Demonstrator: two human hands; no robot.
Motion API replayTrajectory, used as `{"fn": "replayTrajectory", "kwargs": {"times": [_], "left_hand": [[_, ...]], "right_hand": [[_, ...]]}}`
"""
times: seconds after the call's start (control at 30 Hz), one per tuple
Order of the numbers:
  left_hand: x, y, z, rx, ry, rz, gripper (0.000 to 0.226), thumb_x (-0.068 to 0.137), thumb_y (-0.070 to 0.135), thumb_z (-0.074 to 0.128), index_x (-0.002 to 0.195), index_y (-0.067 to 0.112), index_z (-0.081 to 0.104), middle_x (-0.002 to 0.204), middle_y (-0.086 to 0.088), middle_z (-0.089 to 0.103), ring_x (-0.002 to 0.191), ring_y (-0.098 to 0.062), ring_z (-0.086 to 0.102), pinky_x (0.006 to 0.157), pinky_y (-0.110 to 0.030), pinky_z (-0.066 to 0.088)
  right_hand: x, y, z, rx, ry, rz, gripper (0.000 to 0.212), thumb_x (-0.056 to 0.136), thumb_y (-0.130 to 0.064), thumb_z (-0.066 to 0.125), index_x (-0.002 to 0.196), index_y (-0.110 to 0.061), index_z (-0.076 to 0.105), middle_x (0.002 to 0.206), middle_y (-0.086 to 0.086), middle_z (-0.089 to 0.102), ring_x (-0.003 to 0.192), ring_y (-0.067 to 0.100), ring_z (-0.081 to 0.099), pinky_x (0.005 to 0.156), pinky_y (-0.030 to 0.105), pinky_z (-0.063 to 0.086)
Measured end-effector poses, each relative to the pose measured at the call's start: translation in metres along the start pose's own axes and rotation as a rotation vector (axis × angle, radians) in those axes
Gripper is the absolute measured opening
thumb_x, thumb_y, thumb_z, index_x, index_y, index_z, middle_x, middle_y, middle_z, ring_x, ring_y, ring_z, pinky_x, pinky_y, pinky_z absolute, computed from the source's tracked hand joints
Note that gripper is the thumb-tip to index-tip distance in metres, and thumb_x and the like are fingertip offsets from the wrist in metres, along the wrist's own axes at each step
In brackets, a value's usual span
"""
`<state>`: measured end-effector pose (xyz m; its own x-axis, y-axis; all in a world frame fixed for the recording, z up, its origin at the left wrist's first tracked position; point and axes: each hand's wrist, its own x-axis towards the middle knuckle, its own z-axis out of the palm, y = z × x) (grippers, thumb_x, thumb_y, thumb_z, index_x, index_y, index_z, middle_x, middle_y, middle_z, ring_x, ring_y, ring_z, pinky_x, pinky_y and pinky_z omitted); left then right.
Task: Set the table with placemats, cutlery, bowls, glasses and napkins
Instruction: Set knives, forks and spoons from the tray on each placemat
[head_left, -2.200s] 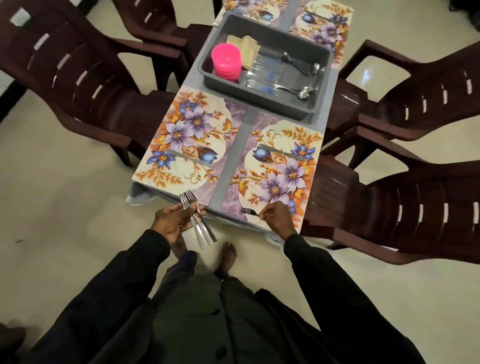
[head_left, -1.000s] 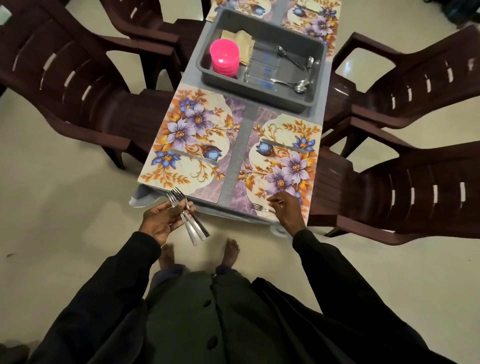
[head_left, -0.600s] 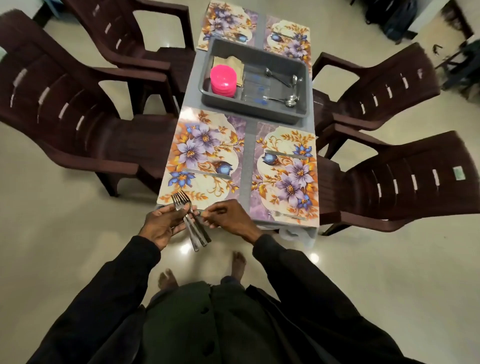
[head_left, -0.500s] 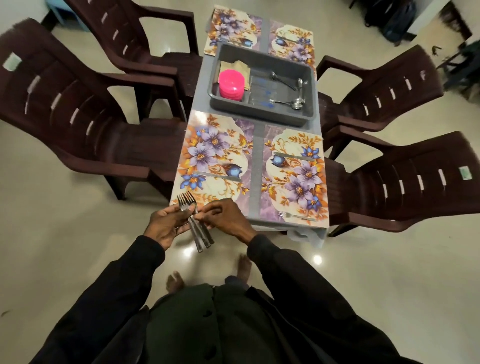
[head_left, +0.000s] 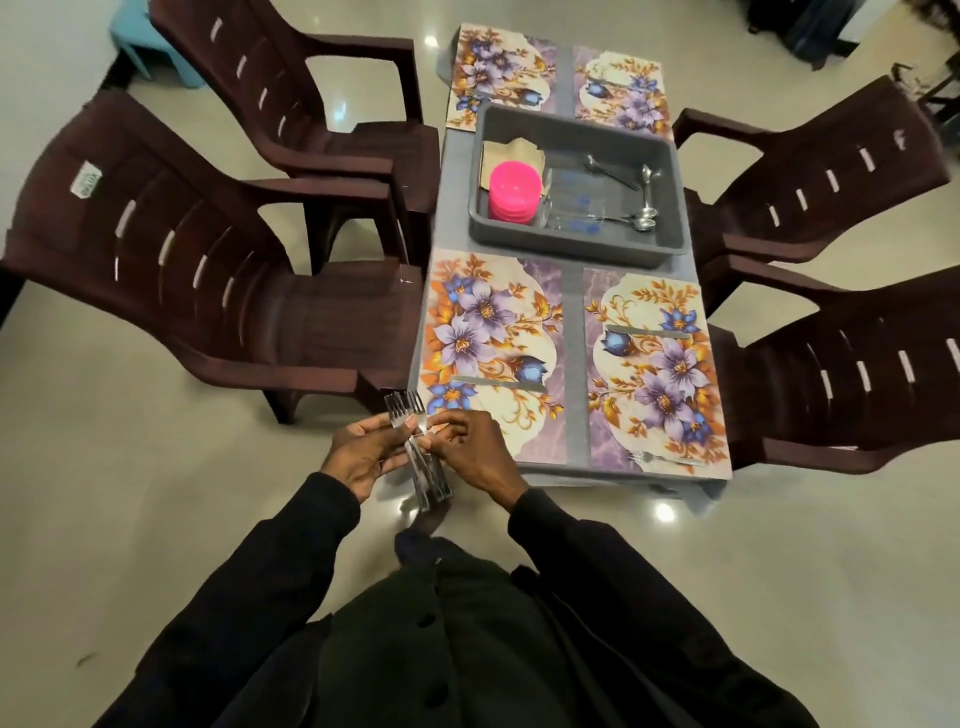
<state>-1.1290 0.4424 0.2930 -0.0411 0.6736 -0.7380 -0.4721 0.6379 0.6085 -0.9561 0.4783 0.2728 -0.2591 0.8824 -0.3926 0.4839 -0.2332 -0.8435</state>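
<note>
Left hand (head_left: 363, 457): fingers curled round the handles of a bundle of forks (head_left: 422, 457), just off the table's near left corner.
Right hand (head_left: 478, 452): thumb and fingertips pinch the forks near their necks; the other fingers are loosely bent.
Forks: thin, shiny metal, tines pointing far, handles fanned out below both hands.
Single fork (head_left: 662, 458): small and silvery, lying flat along the near edge of the near right placemat (head_left: 654, 364).
Placemats: glossy rectangles printed with purple and blue flowers and orange leaves; the near left placemat (head_left: 493, 343) lies beside the near right one, and two far placemats (head_left: 498, 73) lie beyond the tub.
Tub (head_left: 576, 244): grey plastic, rectangular with rounded corners, in the middle of the table.
Tub contents: a stack of round pink bowls (head_left: 514, 189) at left, tan napkins (head_left: 511, 153) behind them, clear glasses (head_left: 576, 202) lying in the middle, metal spoons (head_left: 641, 208) at right.
Table (head_left: 571, 301): grey, narrow.
Chairs (head_left: 208, 270): dark brown moulded plastic with slotted backs, two on each side.
</note>
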Motion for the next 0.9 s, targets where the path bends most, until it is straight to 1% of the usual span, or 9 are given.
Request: {"fn": "replayTrajectory", "kwargs": {"times": [0.17,0.23,0.3,0.37,0.47,0.6,0.73,0.8,0.9], "left_hand": [[0.033,0.048,-0.022,0.012,0.008,-0.002,0.041,0.09,0.003,0.071,0.129,-0.005,0.061,0.114,-0.023,0.074,0.106,-0.033,0.073,0.087,-0.039,0.062],[0.044,0.07,-0.029,-0.003,0.01,0.018,0.037,0.093,0.002,0.067,0.129,-0.004,0.061,0.116,-0.023,0.073,0.108,-0.032,0.073,0.087,-0.037,0.061],[0.058,0.091,-0.031,-0.009,0.002,0.032,0.031,0.095,0.002,0.064,0.125,-0.005,0.063,0.117,-0.023,0.073,0.107,-0.031,0.073,0.09,-0.037,0.06],[0.073,0.107,-0.031,-0.022,0.006,0.042,0.028,0.096,0.001,0.062,0.123,-0.007,0.064,0.117,-0.024,0.072,0.106,-0.031,0.073,0.091,-0.039,0.059],[0.094,0.125,-0.029,-0.036,-0.009,0.024,0.029,0.093,0.003,0.064,0.12,-0.008,0.064,0.118,-0.026,0.071,0.106,-0.033,0.073,0.092,-0.04,0.059],[0.122,0.15,-0.033,-0.051,-0.039,-0.002,0.037,0.09,0.009,0.068,0.122,-0.008,0.063,0.119,-0.026,0.071,0.109,-0.034,0.072,0.093,-0.041,0.058],[0.157,0.177,-0.043,-0.024,-0.046,-0.029,0.025,0.096,0.008,0.061,0.118,-0.004,0.065,0.117,-0.023,0.072,0.105,-0.03,0.073,0.091,-0.038,0.059],[0.175,0.194,-0.048,-0.001,-0.064,-0.028,0.025,0.097,0.008,0.061,0.118,-0.004,0.065,0.117,-0.023,0.072,0.102,-0.028,0.075,0.087,-0.035,0.061],[0.199,0.223,-0.058,0.034,-0.08,-0.047,0.029,0.097,0.009,0.061,0.123,-0.005,0.064,0.115,-0.021,0.073,0.102,-0.026,0.074,0.08,-0.031,0.063]], "right_hand": [[0.047,-0.009,0.006,0.071,0.025,0.039,0.026,0.083,-0.018,0.082,0.106,-0.009,0.077,0.083,0.001,0.075,0.072,0.008,0.071,0.074,0.027,0.062],[0.064,-0.011,0.003,0.115,0.075,0.081,0.018,0.083,-0.016,0.082,0.099,-0.009,0.078,0.083,-0.003,0.074,0.073,0.004,0.069,0.075,0.021,0.059],[0.082,-0.013,-0.004,0.134,0.131,0.123,0.01,0.084,-0.014,0.08,0.093,-0.011,0.077,0.082,-0.005,0.074,0.071,0.002,0.068,0.069,0.015,0.056],[0.101,-0.009,-0.013,0.196,0.214,0.181,0.004,0.084,-0.007,0.077,0.088,-0.007,0.078,0.081,0.002,0.076,0.067,0.008,0.07,0.064,0.022,0.057],[0.124,-0.006,-0.028,0.291,0.312,0.268,0.009,0.086,0.0,0.069,0.082,-0.002,0.077,0.081,0.01,0.076,0.066,0.013,0.069,0.063,0.026,0.059],[0.169,-0.005,-0.048,0.552,0.362,0.397,0.016,0.086,0.009,0.065,0.074,-0.001,0.068,0.069,0.013,0.061,0.061,0.019,0.058,0.058,0.027,0.055],[0.229,-0.004,-0.069,0.566,0.392,0.52,0.015,0.088,0.002,0.065,0.08,-0.01,0.066,0.08,0.009,0.065,0.076,0.023,0.064,0.072,0.034,0.06],[0.261,-0.008,-0.076,0.583,0.432,0.571,0.018,0.09,0.003,0.064,0.079,-0.012,0.063,0.075,0.005,0.063,0.07,0.02,0.061,0.062,0.028,0.057],[0.303,-0.016,-0.078,0.695,0.656,0.614,0.036,0.082,0.016,0.059,0.058,-0.01,0.051,0.048,0.005,0.049,0.046,0.017,0.047,0.046,0.025,0.043]]}}
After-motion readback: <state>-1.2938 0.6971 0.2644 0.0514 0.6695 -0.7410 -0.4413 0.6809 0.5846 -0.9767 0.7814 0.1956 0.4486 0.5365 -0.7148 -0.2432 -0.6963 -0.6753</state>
